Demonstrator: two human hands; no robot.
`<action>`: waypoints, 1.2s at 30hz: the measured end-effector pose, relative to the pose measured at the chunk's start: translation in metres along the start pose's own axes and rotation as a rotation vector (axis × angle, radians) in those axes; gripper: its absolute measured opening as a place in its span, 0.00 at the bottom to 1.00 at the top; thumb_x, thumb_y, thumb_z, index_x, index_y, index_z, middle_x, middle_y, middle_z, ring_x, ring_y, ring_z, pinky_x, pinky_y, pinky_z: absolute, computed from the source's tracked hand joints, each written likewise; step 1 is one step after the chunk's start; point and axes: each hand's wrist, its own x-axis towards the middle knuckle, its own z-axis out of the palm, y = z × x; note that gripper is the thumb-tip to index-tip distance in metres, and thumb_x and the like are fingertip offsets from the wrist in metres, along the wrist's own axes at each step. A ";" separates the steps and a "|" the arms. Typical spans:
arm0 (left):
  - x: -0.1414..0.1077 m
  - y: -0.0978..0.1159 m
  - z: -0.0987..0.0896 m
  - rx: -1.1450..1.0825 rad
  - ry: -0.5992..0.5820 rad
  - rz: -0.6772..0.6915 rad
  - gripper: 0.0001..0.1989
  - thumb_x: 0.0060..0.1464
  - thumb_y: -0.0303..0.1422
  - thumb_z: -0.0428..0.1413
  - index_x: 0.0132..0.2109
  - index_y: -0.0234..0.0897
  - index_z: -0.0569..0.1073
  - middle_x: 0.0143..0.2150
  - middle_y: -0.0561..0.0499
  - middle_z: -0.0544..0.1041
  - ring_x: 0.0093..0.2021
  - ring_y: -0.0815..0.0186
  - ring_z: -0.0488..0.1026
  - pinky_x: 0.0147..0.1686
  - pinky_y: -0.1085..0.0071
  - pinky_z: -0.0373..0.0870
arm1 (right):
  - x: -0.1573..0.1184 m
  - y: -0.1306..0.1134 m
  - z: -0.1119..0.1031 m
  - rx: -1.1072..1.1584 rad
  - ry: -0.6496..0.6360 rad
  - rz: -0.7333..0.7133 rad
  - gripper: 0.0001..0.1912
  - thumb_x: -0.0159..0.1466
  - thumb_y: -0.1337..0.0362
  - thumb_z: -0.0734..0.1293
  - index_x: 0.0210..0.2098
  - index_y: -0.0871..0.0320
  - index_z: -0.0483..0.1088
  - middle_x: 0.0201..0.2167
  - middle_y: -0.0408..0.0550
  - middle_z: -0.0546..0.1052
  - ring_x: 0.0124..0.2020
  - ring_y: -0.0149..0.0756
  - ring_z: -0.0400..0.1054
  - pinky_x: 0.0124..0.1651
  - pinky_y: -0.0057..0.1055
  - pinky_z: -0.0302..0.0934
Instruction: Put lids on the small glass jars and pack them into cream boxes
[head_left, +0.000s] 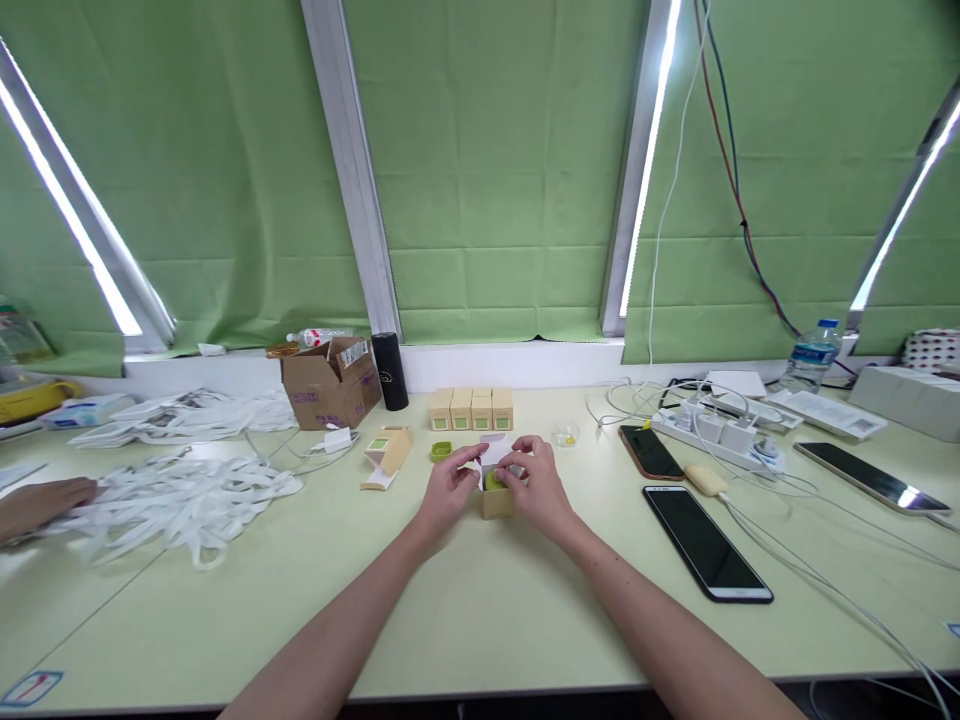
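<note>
A small tan cardboard box (497, 505) stands on the table between my hands, its white-lined flap (493, 447) raised. My left hand (450, 488) is at the box's left side, thumb and fingertips closed on its flap edge. The fingers of my right hand (536, 484) pinch a small green piece (493, 482) at the box's opening; its lower part is hidden inside. Just behind my left hand lies a green square tray-like piece (441, 451). An opened tan box (387, 456) lies on its side farther left.
Several closed tan boxes (471, 410) stand in a row behind. A clear little dish (565, 434) is at their right. Phones (707, 543), cables and a power strip (716, 437) cover the right. A carton (330, 382), black bottle (389, 372), white straps (187, 495) and another person's hand (49, 505) are left.
</note>
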 end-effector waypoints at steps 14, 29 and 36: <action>-0.001 0.002 -0.001 -0.009 0.005 0.031 0.21 0.54 0.34 0.60 0.55 0.35 0.81 0.57 0.40 0.80 0.57 0.52 0.76 0.47 0.63 0.78 | 0.003 0.005 0.002 0.104 0.002 0.028 0.10 0.69 0.60 0.64 0.36 0.50 0.79 0.45 0.53 0.72 0.52 0.49 0.66 0.45 0.44 0.71; -0.001 0.001 0.000 -0.070 -0.013 -0.021 0.24 0.60 0.44 0.59 0.57 0.33 0.79 0.59 0.37 0.78 0.52 0.53 0.77 0.45 0.64 0.76 | 0.012 0.015 0.001 0.618 0.070 0.539 0.18 0.55 0.55 0.67 0.44 0.53 0.67 0.35 0.42 0.71 0.27 0.33 0.70 0.20 0.23 0.58; 0.000 -0.002 0.003 -0.054 -0.007 -0.013 0.23 0.58 0.38 0.61 0.59 0.36 0.75 0.52 0.41 0.77 0.49 0.58 0.74 0.42 0.67 0.74 | 0.008 0.005 -0.001 0.630 -0.023 0.524 0.22 0.52 0.56 0.69 0.46 0.52 0.66 0.37 0.42 0.70 0.26 0.31 0.69 0.19 0.22 0.56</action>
